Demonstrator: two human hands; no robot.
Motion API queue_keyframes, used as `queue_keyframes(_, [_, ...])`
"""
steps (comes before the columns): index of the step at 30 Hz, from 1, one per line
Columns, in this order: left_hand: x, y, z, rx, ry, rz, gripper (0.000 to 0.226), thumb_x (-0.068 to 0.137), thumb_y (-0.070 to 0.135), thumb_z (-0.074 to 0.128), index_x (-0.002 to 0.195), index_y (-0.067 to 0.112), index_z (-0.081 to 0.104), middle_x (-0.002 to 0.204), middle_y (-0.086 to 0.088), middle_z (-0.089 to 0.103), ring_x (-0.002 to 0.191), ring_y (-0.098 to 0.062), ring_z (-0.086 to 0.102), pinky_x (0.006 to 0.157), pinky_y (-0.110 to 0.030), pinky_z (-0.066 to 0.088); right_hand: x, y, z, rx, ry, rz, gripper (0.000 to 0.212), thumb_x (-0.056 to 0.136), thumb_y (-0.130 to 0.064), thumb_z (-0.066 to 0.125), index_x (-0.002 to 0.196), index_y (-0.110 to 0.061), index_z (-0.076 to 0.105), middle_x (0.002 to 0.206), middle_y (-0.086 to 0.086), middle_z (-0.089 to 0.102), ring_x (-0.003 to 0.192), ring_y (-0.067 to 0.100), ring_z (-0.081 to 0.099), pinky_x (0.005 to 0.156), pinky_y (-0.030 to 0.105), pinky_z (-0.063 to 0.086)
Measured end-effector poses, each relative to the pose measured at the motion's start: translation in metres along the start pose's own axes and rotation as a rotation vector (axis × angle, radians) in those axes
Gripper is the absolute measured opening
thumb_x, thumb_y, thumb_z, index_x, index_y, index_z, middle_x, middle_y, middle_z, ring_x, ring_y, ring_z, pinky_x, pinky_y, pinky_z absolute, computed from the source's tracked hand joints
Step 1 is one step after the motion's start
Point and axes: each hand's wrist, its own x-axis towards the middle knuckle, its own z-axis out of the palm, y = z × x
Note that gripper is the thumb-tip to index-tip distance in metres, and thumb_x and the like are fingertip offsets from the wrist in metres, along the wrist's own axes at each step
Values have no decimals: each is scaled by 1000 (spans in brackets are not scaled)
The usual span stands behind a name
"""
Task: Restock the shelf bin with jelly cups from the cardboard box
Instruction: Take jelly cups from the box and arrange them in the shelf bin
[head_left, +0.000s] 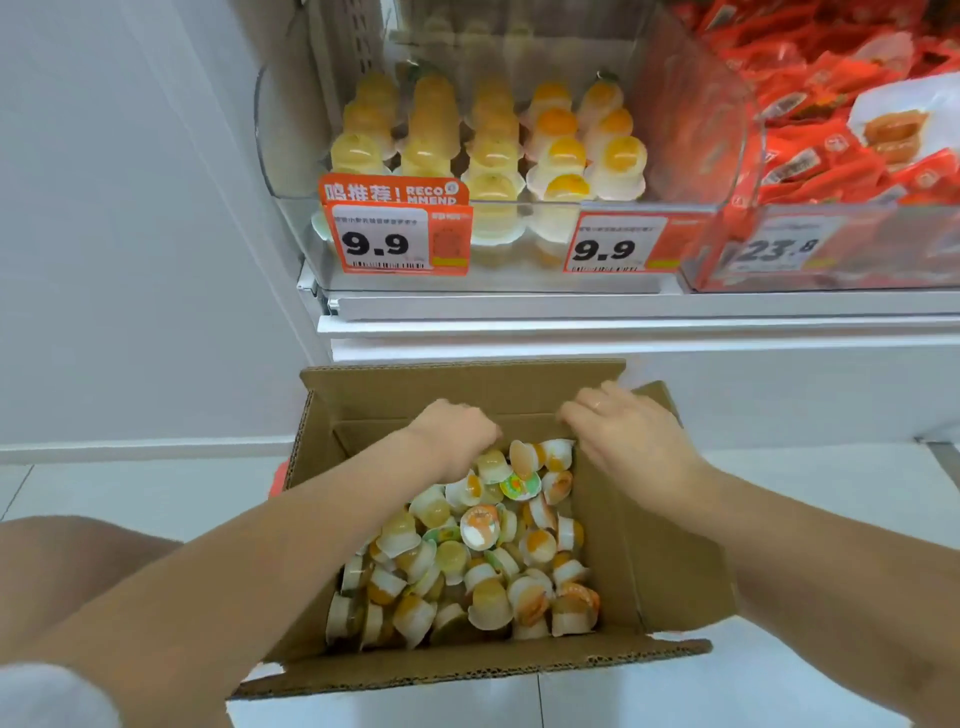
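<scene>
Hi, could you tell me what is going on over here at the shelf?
A person is restocking jelly cups. Both hands are down in the open cardboard box on the floor: the left hand reaches into the loose jelly cups, the right hand hovers above them. The clear shelf bin above already holds rows of cups.

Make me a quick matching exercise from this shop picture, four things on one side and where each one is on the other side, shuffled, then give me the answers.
Things:
1. cardboard box
2. red snack packets
3. stacked jelly cups
4. left hand

Places:
A. in the bin at the right, behind the 23.8 tag
B. on the floor below the shelf, flaps open
C. reaching down into the loose jelly cups in the box
D. in rows in the clear shelf bin above the 9.9 tags

Pairs: 1-B, 2-A, 3-D, 4-C
</scene>
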Motion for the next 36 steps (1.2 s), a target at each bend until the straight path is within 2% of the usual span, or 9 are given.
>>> queue_keyframes(4, [25, 22, 59, -55, -117, -51, 33, 88, -1, 48, 118, 12, 55, 116, -8, 60, 103, -27, 59, 71, -33, 44, -6, -19, 78, 135, -716, 85, 52, 84, 9, 51, 132, -10, 42, 122, 12, 50, 113, 29, 47, 76, 36, 46])
queue_keyframes(8, [41, 52, 129, -122, -278, -139, 30, 90, -1, 49, 118, 8, 56, 119, -10, 60, 110, -26, 58, 81, -34, 48, -16, -23, 146, 253, -992, 190, 65, 92, 4, 41, 149, -7, 12, 137, 21, 41, 117, 35, 49, 89, 41, 46])
queue_keyframes(12, [57, 57, 164, -295, -274, -332, 41, 90, -2, 52, 130, 4, 45, 127, -12, 53, 112, -25, 58, 84, -32, 50, -24, -31, 188, 164, -968, 302, 68, 94, -3, 42, 149, -3, 1, 137, 18, 46, 123, 30, 46, 94, 36, 43])
queue_keyframes(17, [68, 60, 189, -210, -140, -387, 58, 94, 2, 42, 146, 4, 15, 139, -17, 34, 116, -24, 50, 76, -30, 52, -23, -38, 218, 115, -1022, 356, 76, 89, -12, 55, 149, -5, 9, 138, 15, 46, 127, 28, 41, 98, 33, 37])
queue_keyframes(23, [74, 58, 203, -228, -87, -386, 50, 93, 9, 48, 138, 9, 27, 131, -12, 41, 110, -23, 54, 69, -30, 51, -19, -34, 227, 127, -973, 356, 75, 87, -6, 57, 148, -4, 12, 135, 15, 49, 123, 28, 45, 94, 33, 42])
queue_keyframes(27, [70, 50, 207, -439, -54, -366, 52, 89, 22, 58, 133, 11, 32, 130, -8, 42, 106, -26, 56, 66, -34, 48, -23, -36, 211, 218, -872, 441, 70, 87, 2, 52, 147, -3, 16, 132, 15, 50, 121, 29, 44, 92, 36, 44])
queue_keyframes(30, [61, 45, 202, -666, 1, -377, 54, 82, 28, 67, 126, 13, 40, 127, -6, 42, 104, -27, 55, 69, -38, 51, -33, -41, 194, 396, -754, 608, 71, 85, 1, 55, 146, -9, 19, 122, 13, 54, 112, 30, 53, 87, 37, 48])
queue_keyframes(33, [47, 45, 187, -803, 115, -333, 56, 73, 23, 73, 120, 11, 43, 117, -6, 48, 106, -24, 52, 74, -34, 47, -41, -36, 179, 856, -575, 817, 68, 79, -8, 70, 135, -13, 33, 112, 8, 61, 101, 24, 60, 80, 32, 49])
queue_keyframes(36, [32, 46, 149, -916, 188, -267, 55, 70, 16, 74, 111, 15, 36, 95, 1, 53, 88, -20, 54, 57, -27, 38, -41, -24, 153, 1174, -461, 888, 68, 67, -6, 83, 121, -10, 41, 116, 8, 61, 106, 21, 59, 88, 34, 51])
